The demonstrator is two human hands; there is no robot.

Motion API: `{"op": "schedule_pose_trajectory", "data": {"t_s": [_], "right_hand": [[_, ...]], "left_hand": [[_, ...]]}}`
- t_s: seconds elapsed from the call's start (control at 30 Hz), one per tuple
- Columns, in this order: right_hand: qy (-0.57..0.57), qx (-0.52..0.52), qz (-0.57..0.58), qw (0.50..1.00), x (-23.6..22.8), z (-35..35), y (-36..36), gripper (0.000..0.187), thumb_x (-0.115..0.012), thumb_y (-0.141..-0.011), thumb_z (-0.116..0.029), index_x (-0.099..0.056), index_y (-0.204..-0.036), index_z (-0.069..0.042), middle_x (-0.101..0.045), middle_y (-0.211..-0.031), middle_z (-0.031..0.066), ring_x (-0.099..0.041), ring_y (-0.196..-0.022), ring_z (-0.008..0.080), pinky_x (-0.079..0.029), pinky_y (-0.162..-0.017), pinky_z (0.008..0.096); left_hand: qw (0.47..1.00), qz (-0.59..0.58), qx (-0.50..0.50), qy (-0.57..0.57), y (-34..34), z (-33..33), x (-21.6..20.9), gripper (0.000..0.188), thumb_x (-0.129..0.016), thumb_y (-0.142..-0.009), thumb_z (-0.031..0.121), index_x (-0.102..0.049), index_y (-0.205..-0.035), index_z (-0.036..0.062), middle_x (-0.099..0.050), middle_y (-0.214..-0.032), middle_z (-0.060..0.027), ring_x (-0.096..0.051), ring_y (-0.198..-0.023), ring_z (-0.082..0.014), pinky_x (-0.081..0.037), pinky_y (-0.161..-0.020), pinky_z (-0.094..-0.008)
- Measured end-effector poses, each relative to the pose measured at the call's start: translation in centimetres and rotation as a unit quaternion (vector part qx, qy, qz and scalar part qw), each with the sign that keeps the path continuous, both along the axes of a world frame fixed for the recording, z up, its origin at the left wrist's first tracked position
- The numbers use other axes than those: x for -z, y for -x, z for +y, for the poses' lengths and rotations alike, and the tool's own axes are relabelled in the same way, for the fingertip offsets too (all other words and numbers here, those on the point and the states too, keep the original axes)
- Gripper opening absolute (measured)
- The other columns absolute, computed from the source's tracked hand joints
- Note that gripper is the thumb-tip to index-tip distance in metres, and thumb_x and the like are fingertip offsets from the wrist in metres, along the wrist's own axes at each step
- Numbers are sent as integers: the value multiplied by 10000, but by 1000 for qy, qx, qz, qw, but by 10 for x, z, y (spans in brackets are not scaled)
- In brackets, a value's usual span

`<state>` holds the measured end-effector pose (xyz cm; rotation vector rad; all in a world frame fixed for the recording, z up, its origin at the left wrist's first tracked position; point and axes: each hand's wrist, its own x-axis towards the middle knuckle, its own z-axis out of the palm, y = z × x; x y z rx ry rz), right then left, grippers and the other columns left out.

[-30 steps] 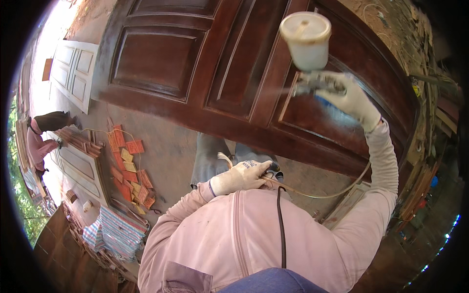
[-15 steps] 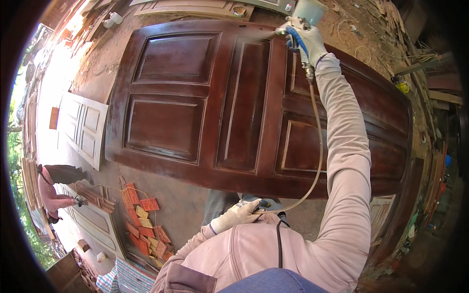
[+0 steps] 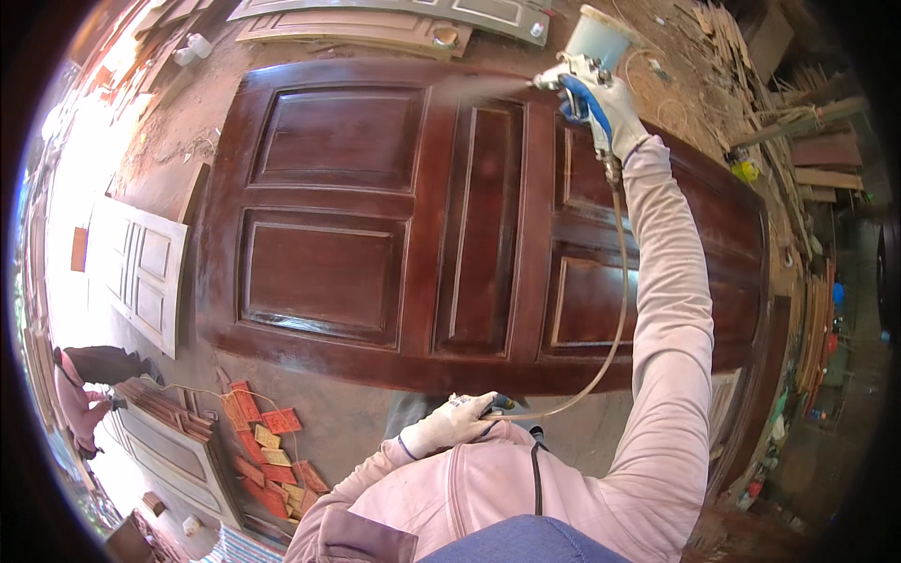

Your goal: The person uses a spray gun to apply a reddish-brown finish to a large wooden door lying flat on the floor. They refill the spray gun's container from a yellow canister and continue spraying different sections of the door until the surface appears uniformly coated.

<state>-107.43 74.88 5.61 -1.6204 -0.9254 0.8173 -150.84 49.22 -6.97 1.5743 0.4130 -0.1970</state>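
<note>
A large dark red-brown panelled door [image 3: 474, 225] lies flat before me, glossy in places. My right hand [image 3: 605, 108], in a white and blue glove, is wrapped round a spray gun [image 3: 580, 70] over the door's far edge. A whitish cup [image 3: 601, 38] sits on the gun, and a pale mist streams leftward from its nozzle. From the gun's handle a clear hose [image 3: 621, 291] curves down to my body. My gloved left hand [image 3: 455, 419] is closed around that hose near my waist, by the door's near edge.
Pale unfinished doors [image 3: 141, 267] lie at the left and along the far side. A person [image 3: 80, 399] in pink works at the far left beside stacked boards. Red and yellow wooden pieces [image 3: 267, 441] are scattered at lower left. Timber scraps [image 3: 807, 122] line the right.
My view has shifted slightly, so the door sits lower in the picture. The spray mist looks more distinct. Both hands keep their hold on the gun and hose.
</note>
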Motion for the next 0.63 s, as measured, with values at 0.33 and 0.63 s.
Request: {"op": "schedule_pose_trajectory", "data": {"t_s": [0.33,0.63], "right_hand": [[34,91,-503,859,-2,-84,-29,349,-715,-890,-334,-710,-1122,-72,-750,-984,108,-727,-874,226,-549,-779,338],[-41,188,-21,981,-8,-198,105,417,-729,-925,-203,-629,-1286,-19,-731,-990,49,-702,-767,138,-572,-719,260]], "left_hand": [[993,-73,10,-97,3,8,-31,491,-659,-947,293,-539,-1276,-52,-685,-986,-230,-674,-945,-368,-542,-781,-434],[992,-1,126,-15,59,23,-16,472,-613,-954,303,-537,-1373,99,-685,-1068,-240,-673,-1006,-356,-510,-893,-415]]}}
